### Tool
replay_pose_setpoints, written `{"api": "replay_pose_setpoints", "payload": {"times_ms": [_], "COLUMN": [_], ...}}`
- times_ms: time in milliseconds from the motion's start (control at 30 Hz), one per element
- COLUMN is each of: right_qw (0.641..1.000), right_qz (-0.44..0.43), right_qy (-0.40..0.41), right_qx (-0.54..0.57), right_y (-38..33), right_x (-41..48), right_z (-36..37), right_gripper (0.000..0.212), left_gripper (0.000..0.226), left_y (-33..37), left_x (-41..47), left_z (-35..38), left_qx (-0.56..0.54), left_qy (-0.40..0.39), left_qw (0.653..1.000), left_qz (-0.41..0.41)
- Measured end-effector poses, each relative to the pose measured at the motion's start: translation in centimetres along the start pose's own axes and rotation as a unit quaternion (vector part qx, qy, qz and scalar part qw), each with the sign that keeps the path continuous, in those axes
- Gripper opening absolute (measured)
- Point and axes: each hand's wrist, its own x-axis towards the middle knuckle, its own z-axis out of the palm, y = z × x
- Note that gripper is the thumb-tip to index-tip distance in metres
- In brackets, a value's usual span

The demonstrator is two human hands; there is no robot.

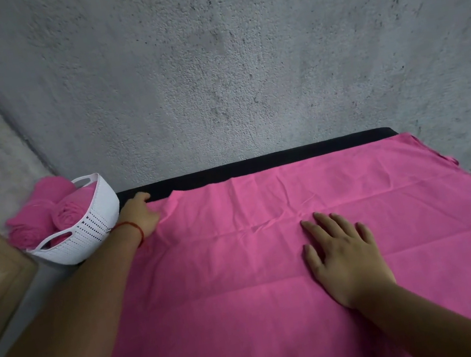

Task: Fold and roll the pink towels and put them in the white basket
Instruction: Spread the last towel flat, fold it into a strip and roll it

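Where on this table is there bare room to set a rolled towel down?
The only bare tabletop is the black strip between the pink towel and the wall. The towel's right half, past the right hand, is open cloth. The left is crowded: white basket with rolled towels, left hand holding the towel's corner.

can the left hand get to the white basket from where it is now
Probably yes. The left hand grips the far left corner of the spread towel, right beside the basket, with nothing between them. It would need to let go of the towel first.
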Motion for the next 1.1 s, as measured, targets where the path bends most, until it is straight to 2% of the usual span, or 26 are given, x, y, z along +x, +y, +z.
{"api": "replay_pose_setpoints", "payload": {"times_ms": [33, 100, 133, 300, 533, 700, 867, 933, 1033, 1100], "right_qw": [1.0, 1.0, 1.0, 1.0, 1.0, 1.0, 1.0, 1.0, 1.0, 1.0], "right_qz": [0.0, 0.001, 0.002, 0.002, 0.002, 0.003, 0.001, 0.001, 0.002, 0.001], "right_qy": [0.0, 0.001, 0.002, -0.001, 0.004, 0.001, 0.001, 0.0, 0.003, 0.002], "right_qx": [0.0, 0.004, 0.008, 0.006, 0.005, 0.0, 0.0, -0.001, -0.001, 0.0], "right_y": [0.0, -0.1, -0.1, -0.1, -0.1, -0.1, -0.1, -0.1, -0.2, -0.2], "right_x": [0.0, -0.1, -0.1, 0.0, 0.0, -0.1, -0.1, -0.1, -0.1, -0.2], "right_z": [0.0, 0.0, -0.1, -0.2, -0.2, -0.1, -0.2, -0.2, -0.3, -0.2], "right_gripper": [0.068, 0.068, 0.068, 0.067, 0.067, 0.066, 0.066, 0.067, 0.067, 0.067], "left_gripper": [0.055, 0.03, 0.021, 0.007, 0.011, 0.017, 0.046, 0.05, 0.038, 0.033], "left_y": [0.0, 0.2, 0.4, 0.7, 0.9, 1.1, 1.4, 1.4, 1.4, 1.4], "left_x": [0.1, 0.2, 0.2, 0.4, -0.7, -2.1, -1.3, -1.0, -1.2, -1.3], "left_z": [-0.4, -0.9, -1.0, -1.1, -1.0, -0.3, -0.4, -0.8, -1.6, -1.6], "left_qx": [0.018, 0.022, 0.024, 0.005, -0.023, -0.028, -0.109, -0.095, 0.023, 0.045], "left_qy": [-0.029, -0.06, -0.062, -0.038, 0.003, -0.036, -0.047, 0.007, 0.189, 0.206], "left_qw": [0.999, 0.998, 0.998, 0.999, 1.0, 0.997, 0.993, 0.995, 0.977, 0.971], "left_qz": [-0.001, 0.008, 0.012, -0.007, 0.016, 0.066, 0.029, 0.041, 0.098, 0.109]}}
